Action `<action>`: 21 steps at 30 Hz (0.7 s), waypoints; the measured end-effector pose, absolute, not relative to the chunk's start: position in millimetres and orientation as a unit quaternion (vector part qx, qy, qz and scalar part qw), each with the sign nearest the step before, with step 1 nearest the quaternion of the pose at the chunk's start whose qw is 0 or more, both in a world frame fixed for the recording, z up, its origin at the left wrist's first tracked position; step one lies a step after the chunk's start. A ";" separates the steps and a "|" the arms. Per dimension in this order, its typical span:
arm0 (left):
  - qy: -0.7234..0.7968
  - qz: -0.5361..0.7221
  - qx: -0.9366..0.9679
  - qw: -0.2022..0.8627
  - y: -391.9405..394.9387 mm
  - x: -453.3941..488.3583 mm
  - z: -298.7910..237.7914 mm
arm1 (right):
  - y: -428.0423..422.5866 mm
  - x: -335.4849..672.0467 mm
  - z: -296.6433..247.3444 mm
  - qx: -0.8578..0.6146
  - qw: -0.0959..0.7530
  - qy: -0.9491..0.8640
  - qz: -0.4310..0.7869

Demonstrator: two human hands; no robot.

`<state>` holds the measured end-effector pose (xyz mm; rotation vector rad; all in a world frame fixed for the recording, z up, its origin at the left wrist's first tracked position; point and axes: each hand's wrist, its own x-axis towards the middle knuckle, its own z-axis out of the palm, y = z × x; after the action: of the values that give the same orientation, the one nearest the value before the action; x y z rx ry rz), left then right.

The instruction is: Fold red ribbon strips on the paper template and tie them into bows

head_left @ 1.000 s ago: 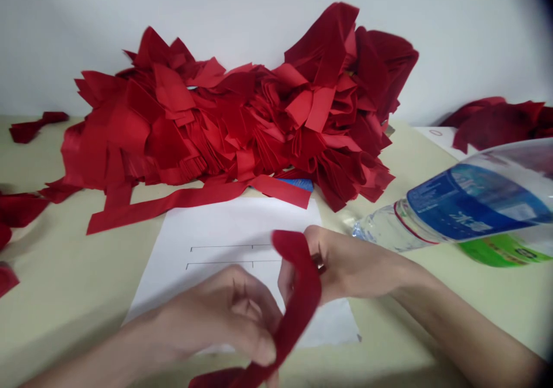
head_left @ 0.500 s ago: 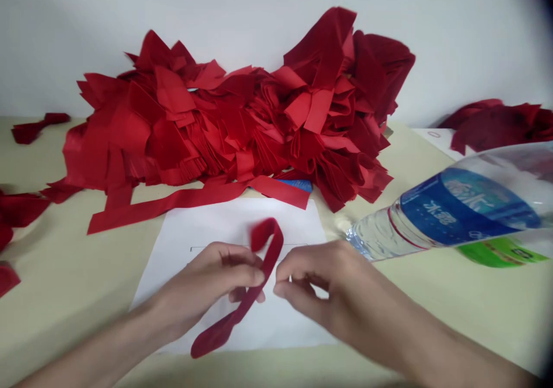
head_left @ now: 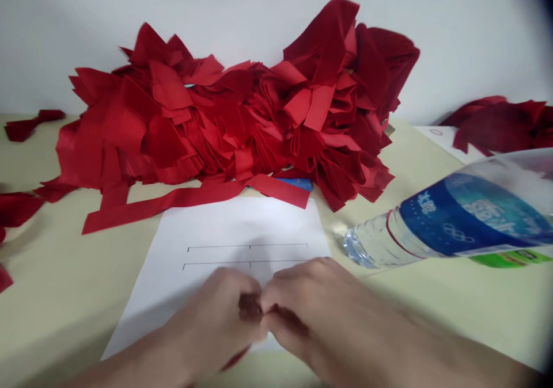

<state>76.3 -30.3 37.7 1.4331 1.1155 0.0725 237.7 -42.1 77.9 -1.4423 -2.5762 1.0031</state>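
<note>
My left hand (head_left: 218, 319) and my right hand (head_left: 306, 307) meet over the lower part of a white paper sheet (head_left: 233, 232) with ruled lines. Both are closed, fingertips pinched together on a red fabric strip (head_left: 249, 307), which is mostly hidden between them. A short end of the strip shows under my left hand. Behind the sheet lies a big pile of red fabric strips (head_left: 242, 111), with one long strip (head_left: 173, 199) stretched along the sheet's top edge.
A clear water bottle (head_left: 453, 218) with a blue label lies on its side at the right, over a green item (head_left: 503, 257). More red pieces (head_left: 496, 120) sit at the far right, and scraps (head_left: 19, 204) at the left. A blue object (head_left: 298, 183) peeks from under the pile.
The strip was looped upright between my hands; now both hands have come together low over the sheet and folded it down out of sight. The bottle has rolled slightly left.
</note>
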 end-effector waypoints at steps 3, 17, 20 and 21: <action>0.500 0.117 0.552 0.657 -15.0 73.5 33.2 | -52.9 233.8 77.1 -0.503 0.032 -0.835 0.219; 0.296 -0.060 0.444 0.843 -22.8 66.5 28.1 | -29.3 267.1 76.9 -0.382 0.063 -0.688 0.614; 0.317 -0.096 0.517 0.789 -30.7 69.6 29.5 | -36.8 254.9 84.3 -0.401 0.020 -0.762 0.509; 0.332 -0.079 0.542 0.768 -31.9 70.5 29.2 | -39.7 249.4 85.5 -0.415 0.007 -0.789 0.454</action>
<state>70.5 -31.9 29.2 1.1776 0.7213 -0.1724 249.4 -39.7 85.5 -1.2972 -2.4662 1.4186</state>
